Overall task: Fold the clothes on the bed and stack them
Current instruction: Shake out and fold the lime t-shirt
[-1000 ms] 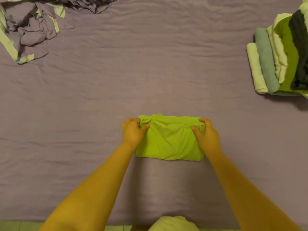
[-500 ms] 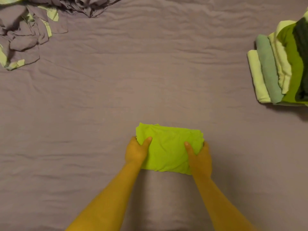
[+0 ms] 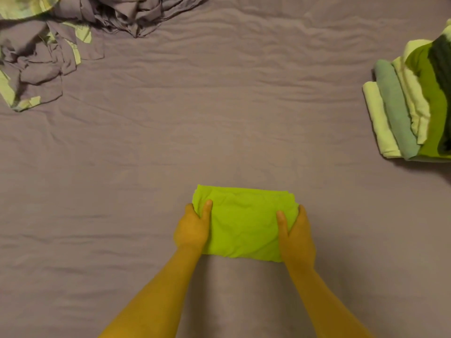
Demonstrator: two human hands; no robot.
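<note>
A folded green cloth (image 3: 244, 223) lies flat on the purple sheet (image 3: 219, 118). It is a wide block, and its long side runs from left to right, from one hand to the other. Its far edge is a bit bumpy and its near edge is smooth.

The left hand (image 3: 192, 230) holds the left end of the cloth. Its thumb (image 3: 207, 211) lies on top of the cloth, and its other fingers are tucked at the side or under it, where they cannot be seen. The right hand (image 3: 296, 237) holds the right end the same way, with its thumb (image 3: 281, 222) on top and the rest of the fingers wrapped around the edge. Both hands are closed on the cloth, with the cloth between them.

Past the fingertips there is lots of bare sheet, wrinkled but with room to move. Far off past the right fingers, at the right edge, sits a stack (image 3: 410, 113) of folded clothes in pale yellow, grey-green, bright green and dark. Far off past the left fingers, in the top left corner, is a messy pile (image 3: 48, 50) of purple and pale green clothes. Both are well apart from the cloth.
</note>
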